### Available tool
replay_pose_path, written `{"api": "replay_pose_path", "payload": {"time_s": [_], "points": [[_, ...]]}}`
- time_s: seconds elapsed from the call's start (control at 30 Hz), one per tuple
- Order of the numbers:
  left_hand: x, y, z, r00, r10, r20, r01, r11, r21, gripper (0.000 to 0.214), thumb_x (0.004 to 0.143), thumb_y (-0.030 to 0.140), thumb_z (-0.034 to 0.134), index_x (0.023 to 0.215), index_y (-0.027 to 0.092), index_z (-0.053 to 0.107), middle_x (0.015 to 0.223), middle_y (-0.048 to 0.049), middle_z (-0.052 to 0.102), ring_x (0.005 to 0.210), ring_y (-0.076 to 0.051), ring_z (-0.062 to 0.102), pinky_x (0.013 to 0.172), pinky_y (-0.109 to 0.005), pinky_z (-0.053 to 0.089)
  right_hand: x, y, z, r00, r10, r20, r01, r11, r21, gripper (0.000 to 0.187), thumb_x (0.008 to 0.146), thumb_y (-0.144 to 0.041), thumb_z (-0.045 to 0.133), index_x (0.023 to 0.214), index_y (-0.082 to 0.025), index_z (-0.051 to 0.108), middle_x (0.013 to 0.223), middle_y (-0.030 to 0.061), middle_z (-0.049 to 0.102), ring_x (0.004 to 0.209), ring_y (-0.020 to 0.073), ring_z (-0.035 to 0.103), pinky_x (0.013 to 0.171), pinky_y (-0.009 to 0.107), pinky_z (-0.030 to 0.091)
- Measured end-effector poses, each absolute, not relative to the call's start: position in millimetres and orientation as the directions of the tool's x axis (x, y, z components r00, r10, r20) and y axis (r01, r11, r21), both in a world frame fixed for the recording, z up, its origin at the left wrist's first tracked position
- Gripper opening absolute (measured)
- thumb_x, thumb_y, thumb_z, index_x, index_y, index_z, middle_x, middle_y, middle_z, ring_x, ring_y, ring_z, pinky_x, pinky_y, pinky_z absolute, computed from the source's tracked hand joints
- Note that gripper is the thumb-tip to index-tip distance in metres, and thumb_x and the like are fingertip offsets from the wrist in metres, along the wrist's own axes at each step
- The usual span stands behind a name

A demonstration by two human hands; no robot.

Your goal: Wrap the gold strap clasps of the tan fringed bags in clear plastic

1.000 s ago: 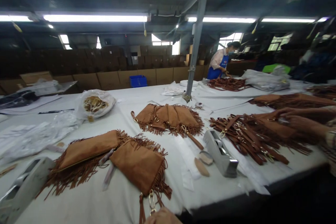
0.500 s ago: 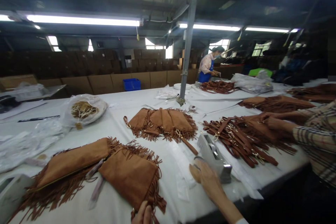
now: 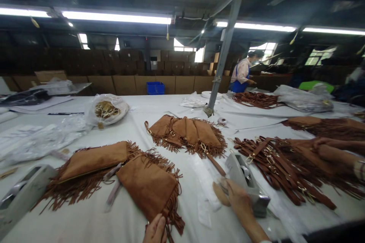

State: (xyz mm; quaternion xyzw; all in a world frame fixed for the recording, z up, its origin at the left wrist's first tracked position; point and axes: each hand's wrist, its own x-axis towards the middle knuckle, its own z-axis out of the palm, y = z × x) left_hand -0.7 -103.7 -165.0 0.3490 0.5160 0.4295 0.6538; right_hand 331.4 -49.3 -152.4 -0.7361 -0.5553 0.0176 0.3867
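My left hand, at the bottom edge, has its fingers closed on the near corner of a brown suede fringed pouch. That pouch lies flat and overlaps the fringe of a second zippered pouch. To the right, my right hand holds a flat tan tag with rounded edges, just above the table. Close beside it stands a grey tape dispenser; the fingers are partly blurred, and whether they touch the dispenser cannot be made out. Narrow clear plastic strips lie left of this hand.
Several fringed pouches lie mid-table, with a wrist strap pointing at the dispenser. Right of it are piled brown straps and a co-worker's hands. Left are another dispenser and a plastic bag of tags. A post rises behind.
The view has turned left, so most things sit further right in the picture. My left hand keeps its hold on the pouch corner. My right hand stays beside the dispenser with the tan tag.
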Motion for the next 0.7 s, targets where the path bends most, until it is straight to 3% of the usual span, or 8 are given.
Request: {"api": "replay_pose_path", "payload": {"time_s": [0.07,0.2,0.27,0.37,0.43,0.53,0.63,0.7], "points": [[2.1,-101.2,-166.0,0.097,0.925,-0.368,-0.217,0.381,0.899,0.065,0.05,0.079,0.063,0.071,0.018,0.059,0.042,0.011,0.035,0.037,-0.003,0.023,0.037,-0.016,0.019,318.4,-50.5,-160.2,0.222,0.852,0.474,0.89,0.021,-0.456,0.03,0.087,-0.034,0.044,0.097,-0.018,0.067,0.095,0.0121,0.072,0.086,0.026,0.066,0.08,0.036,0.049],[3.3,-102.6,-161.0,0.087,0.942,-0.323,-0.168,0.333,0.928,0.059,0.058,0.076,0.061,0.073,0.018,0.06,0.047,0.0077,0.042,0.042,-0.007,0.034,0.04,-0.018,0.027,281.9,-53.5,-173.3,0.009,0.923,0.384,0.965,0.093,-0.245,0.023,0.08,-0.029,0.056,0.094,-0.016,0.069,0.11,0.0164,0.068,0.106,0.0306,0.06,0.092,0.039,0.046],[1.6,-104.9,-157.9,0.084,0.95,-0.301,-0.089,0.308,0.947,0.055,0.064,0.073,0.058,0.074,0.019,0.062,0.052,0.0047,0.049,0.048,-0.01,0.043,0.044,-0.02,0.033,270.3,-53.9,-176.5,0.006,0.951,0.309,0.99,0.038,-0.137,0.02,0.076,-0.021,0.059,0.091,-0.017,0.071,0.112,0.0167,0.067,0.111,0.0334,0.057,0.095,0.041,0.044],[-1.6,-108.8,-157.0,0.053,0.963,-0.265,0.043,0.263,0.964,0.048,0.07,0.067,0.056,0.08,0.021,0.065,0.064,0.0,0.06,0.063,-0.016,0.054,0.053,-0.023,0.04,268.1,-51.8,-176.2,0.055,0.978,0.202,0.996,-0.039,-0.085,0.032,0.077,-0.01,0.051,0.099,-0.019,0.072,0.102,0.015,0.071,0.106,0.0325,0.06,0.091,0.041,0.045],[-2.7,-110.9,-159.5,0.041,0.971,-0.237,0.112,0.231,0.966,0.043,0.074,0.064,0.054,0.08,0.023,0.066,0.071,-0.0017,0.063,0.07,-0.019,0.056,0.057,-0.024,0.042,272.6,-49.4,-171.9,0.053,0.986,0.156,0.992,-0.034,-0.123,0.037,0.076,-0.008,0.046,0.1,-0.018,0.072,0.103,0.0156,0.071,0.105,0.0317,0.061,0.09,0.04,0.045],[-1.9,-111.9,-166.9,0.05,0.976,-0.211,0.142,0.202,0.969,0.043,0.077,0.063,0.05,0.08,0.023,0.065,0.069,-0.0015,0.061,0.065,-0.017,0.053,0.056,-0.024,0.039,279.3,-47.0,-160.2,0.085,0.982,0.172,0.955,-0.031,-0.294,0.036,0.076,-0.012,0.044,0.097,-0.017,0.073,0.11,0.0138,0.069,0.104,0.0287,0.062,0.088,0.036,0.046],[0.2,-109.4,-175.7,0.065,0.971,-0.231,0.068,0.226,0.972,0.051,0.076,0.069,0.046,0.078,0.02,0.063,0.06,0.0018,0.052,0.053,-0.012,0.044,0.05,-0.022,0.034,282.2,-45.2,-146.9,0.224,0.967,0.12,0.846,-0.132,-0.517,0.033,0.069,-0.02,0.051,0.095,-0.019,0.072,0.09,0.0075,0.073,0.084,0.0259,0.067,0.077,0.034,0.048],[1.0,-107.0,-180.9,0.088,0.962,-0.258,-0.007,0.259,0.966,0.056,0.074,0.073,0.045,0.077,0.019,0.06,0.054,0.0052,0.044,0.046,-0.009,0.035,0.045,-0.021,0.028,282.8,-42.8,-140.8,0.341,0.939,0.043,0.71,-0.227,-0.666,0.025,0.061,-0.024,0.062,0.083,-0.02,0.074,0.074,0.0044,0.073,0.074,0.026,0.066,0.072,0.034,0.048]]}}
